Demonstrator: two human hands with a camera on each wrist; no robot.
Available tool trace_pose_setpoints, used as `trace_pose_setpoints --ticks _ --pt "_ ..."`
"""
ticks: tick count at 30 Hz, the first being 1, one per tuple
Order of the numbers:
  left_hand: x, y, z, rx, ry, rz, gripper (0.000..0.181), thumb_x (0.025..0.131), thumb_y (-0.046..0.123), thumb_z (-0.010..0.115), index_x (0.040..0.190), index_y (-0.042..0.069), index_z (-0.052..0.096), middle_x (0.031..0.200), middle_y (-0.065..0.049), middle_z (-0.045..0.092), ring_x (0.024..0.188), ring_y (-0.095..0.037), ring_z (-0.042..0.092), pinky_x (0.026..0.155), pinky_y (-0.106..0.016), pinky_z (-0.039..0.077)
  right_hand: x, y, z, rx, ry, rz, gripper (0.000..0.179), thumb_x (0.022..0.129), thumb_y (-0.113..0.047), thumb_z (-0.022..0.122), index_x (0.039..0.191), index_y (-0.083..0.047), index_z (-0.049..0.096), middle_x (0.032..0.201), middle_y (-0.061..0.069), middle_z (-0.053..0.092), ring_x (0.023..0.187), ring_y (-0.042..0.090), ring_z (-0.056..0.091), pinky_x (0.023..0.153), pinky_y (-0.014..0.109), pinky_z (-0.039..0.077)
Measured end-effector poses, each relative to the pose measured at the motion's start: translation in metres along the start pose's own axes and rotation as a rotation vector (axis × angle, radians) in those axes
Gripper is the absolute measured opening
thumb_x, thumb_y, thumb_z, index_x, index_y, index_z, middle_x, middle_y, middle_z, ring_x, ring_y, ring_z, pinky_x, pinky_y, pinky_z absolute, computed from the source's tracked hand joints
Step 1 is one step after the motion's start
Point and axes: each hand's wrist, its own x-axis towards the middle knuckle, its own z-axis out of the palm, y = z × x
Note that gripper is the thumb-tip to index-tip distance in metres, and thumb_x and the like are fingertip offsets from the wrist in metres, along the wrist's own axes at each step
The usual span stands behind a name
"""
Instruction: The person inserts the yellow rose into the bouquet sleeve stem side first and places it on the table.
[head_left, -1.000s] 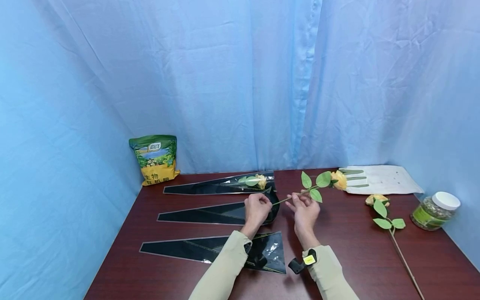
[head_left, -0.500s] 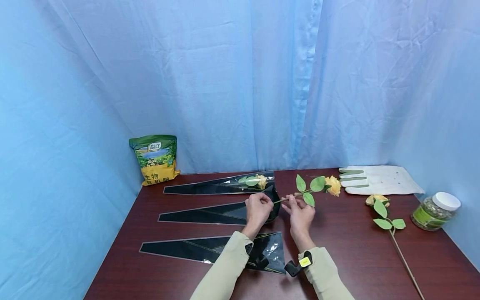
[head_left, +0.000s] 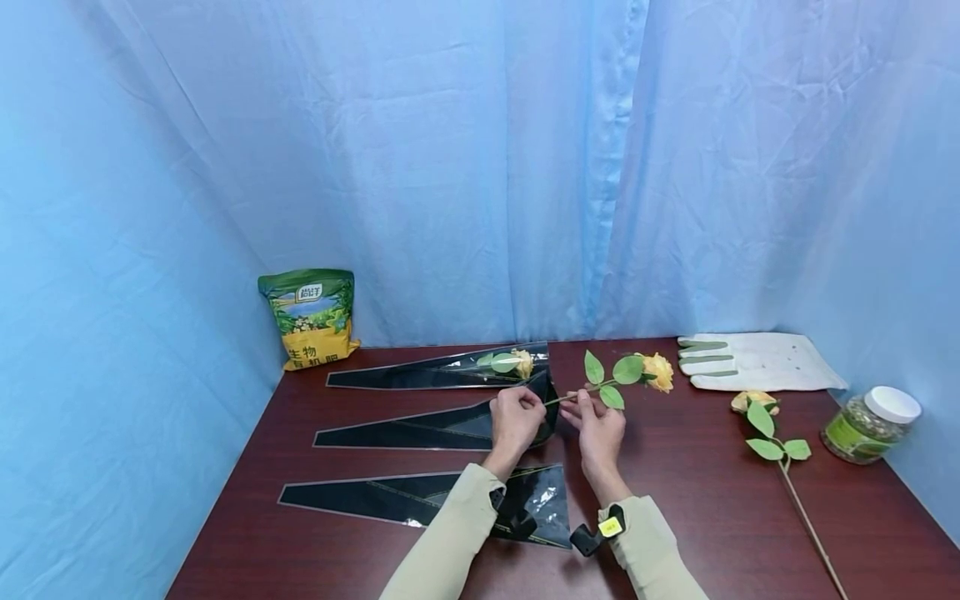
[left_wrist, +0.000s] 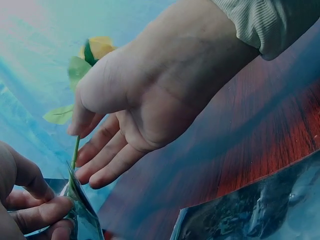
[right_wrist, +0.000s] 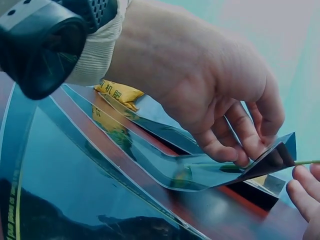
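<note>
My left hand [head_left: 516,423] pinches the upper edge of the middle black, clear-fronted flower sleeve [head_left: 420,431], lifting its wide mouth. My right hand [head_left: 602,435] pinches the stem of a yellow rose [head_left: 658,372] between thumb and fingers. The bloom and green leaves [head_left: 612,397] point right, and the stem runs left into the sleeve's mouth. In the right wrist view the green stem [right_wrist: 306,162] passes in at the raised sleeve edge [right_wrist: 272,157]. The stem's far end is hidden by the left hand and the sleeve.
Behind lies a sleeve [head_left: 405,377] with a yellow rose [head_left: 522,363] inside. A flat sleeve [head_left: 375,493] lies in front. Rightward are another rose [head_left: 806,512], a white glove [head_left: 780,358] and a white-lidded jar [head_left: 870,423]. A green-yellow bag [head_left: 315,321] stands back left.
My right hand has shifted left with the rose, so its bloom now sits nearer the sleeve's mouth. My left hand stays nearly in place at the sleeve's edge.
</note>
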Motion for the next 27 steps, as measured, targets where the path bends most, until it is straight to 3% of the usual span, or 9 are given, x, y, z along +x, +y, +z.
trace_pose_setpoints --ticks 8,15,27 --pt "-0.0005 -0.0009 0.0001 -0.017 -0.010 -0.005 0.012 0.080 0.004 0.068 0.071 0.010 0.074 0.060 -0.002 0.070 0.049 -0.001 0.058 0.052 -0.019 0.045 0.0005 -0.0019 -0.0042 0.074 -0.016 -0.016 0.019 0.106 -0.023 0.047 0.114 -0.007 0.048 0.086 -0.006 0.075 0.078 0.007 0.075 0.078 0.036 0.061" --pt "-0.0002 -0.0003 0.0000 -0.010 -0.013 0.003 0.014 0.081 0.004 0.067 0.071 0.011 0.074 0.059 -0.002 0.071 0.051 -0.001 0.058 0.056 -0.019 0.045 0.0021 -0.0017 -0.0073 0.098 -0.012 -0.059 0.021 0.104 -0.025 0.052 0.109 -0.004 0.054 0.088 -0.001 0.074 0.079 0.008 0.075 0.075 0.032 0.061" --pt "-0.0011 0.0039 -0.0002 -0.035 -0.013 0.018 0.013 0.082 0.005 0.068 0.072 0.011 0.073 0.061 -0.002 0.069 0.053 0.000 0.053 0.058 -0.020 0.045 -0.0011 0.0054 -0.0061 0.056 -0.065 -0.065 0.018 0.103 -0.018 0.054 0.108 -0.001 0.059 0.089 -0.008 0.074 0.082 0.004 0.073 0.074 0.028 0.061"
